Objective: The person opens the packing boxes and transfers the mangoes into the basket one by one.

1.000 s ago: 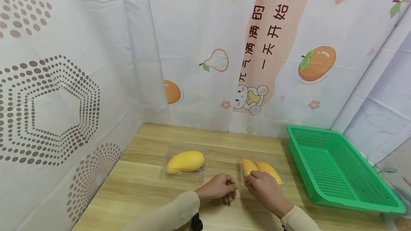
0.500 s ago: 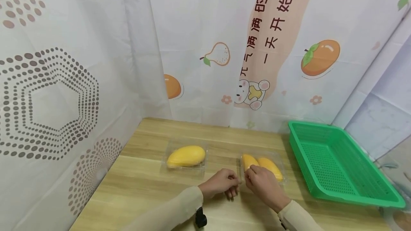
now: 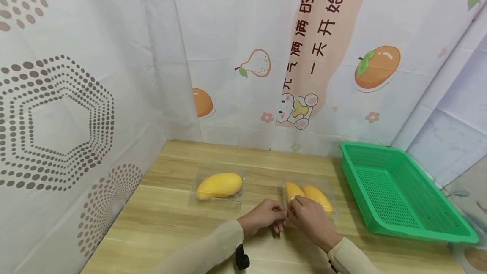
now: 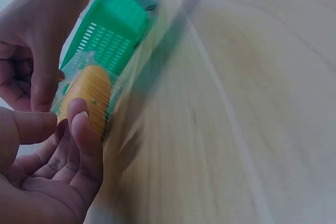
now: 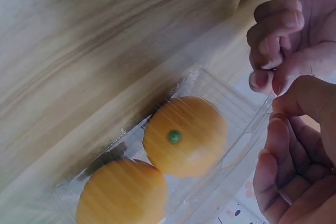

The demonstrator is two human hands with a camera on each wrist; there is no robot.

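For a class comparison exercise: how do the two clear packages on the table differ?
The left package holds one yellow fruit; the right package, two orange fruits. No hand is at the left package; the left hand and right hand are at the right package. Both are see-through and rest on the wooden table.

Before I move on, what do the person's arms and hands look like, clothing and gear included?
The left sleeve and right sleeve are long, plain and cream, ending near the wrists. The left hand and right hand are ungloved. A small black device sits at the left wrist; a black piece, mostly hidden, shows at the right. No cables are visible.
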